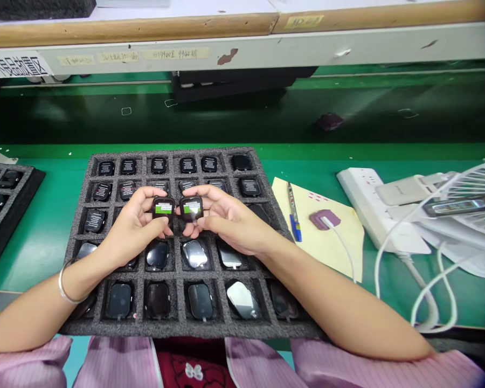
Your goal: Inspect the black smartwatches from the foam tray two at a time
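Observation:
My left hand (143, 218) grips a smartwatch case (163, 208) between thumb and fingers; its lit screen shows green and white bands. Right beside it, my right hand (218, 215) pinches a second smartwatch case (191, 208) with a similar lit screen. Neither watch has a strap. Both are held above a dark grey foam tray (178, 274) divided into square pockets. Several more watch cases lie in the pockets. Those in the back rows show small lines of text, while front ones such as this watch case (200, 300) have dark screens. My hands and forearms hide some pockets.
Right of the tray, yellow paper (339, 248) bears a blue pen (294, 215) and a purple block (324, 219) with a white cable. Farther right are a white power strip (382, 210), chargers and a white fan (472, 215). Another foam tray (28, 188) stands left. A shelf (242, 51) crosses the back.

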The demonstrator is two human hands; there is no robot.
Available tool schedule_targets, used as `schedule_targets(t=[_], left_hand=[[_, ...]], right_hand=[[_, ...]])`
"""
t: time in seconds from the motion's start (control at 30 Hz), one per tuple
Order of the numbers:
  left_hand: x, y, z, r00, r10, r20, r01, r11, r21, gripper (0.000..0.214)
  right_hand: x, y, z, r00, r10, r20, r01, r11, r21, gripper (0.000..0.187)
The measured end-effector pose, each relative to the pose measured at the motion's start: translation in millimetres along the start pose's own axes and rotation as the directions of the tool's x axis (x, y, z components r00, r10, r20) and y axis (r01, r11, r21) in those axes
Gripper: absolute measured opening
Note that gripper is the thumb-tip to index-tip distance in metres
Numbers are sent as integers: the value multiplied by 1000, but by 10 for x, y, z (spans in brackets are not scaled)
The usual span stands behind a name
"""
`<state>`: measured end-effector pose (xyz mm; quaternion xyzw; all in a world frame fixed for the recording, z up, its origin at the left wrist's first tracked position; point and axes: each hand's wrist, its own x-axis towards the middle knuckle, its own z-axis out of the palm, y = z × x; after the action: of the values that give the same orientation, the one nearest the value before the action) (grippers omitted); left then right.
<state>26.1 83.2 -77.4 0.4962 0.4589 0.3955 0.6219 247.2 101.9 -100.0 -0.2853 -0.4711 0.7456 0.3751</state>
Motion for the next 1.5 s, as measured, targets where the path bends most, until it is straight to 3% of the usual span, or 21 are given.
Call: schedule_targets(t=[0.13,0.3,0.8,1.5], left_hand=[[4,1,9,1000,-10,6,10,1000,3,46],[-1,-4,5,1000,-3,19,3,1000,7,53],[4,4,19,999,34,-13,-33,999,35,36],[-5,50,37,999,-37,-4,37,998,-55,38]], right_hand=[[-1,-7,6,999,29,-23,-29,1000,13,52],[5,-5,0,998,27,-51,-26,1000,10,41],[-12,-32,32,999,27,-32,-27,1000,15,45],[2,-20,18,998,-2,-61,5,999,44,41]])
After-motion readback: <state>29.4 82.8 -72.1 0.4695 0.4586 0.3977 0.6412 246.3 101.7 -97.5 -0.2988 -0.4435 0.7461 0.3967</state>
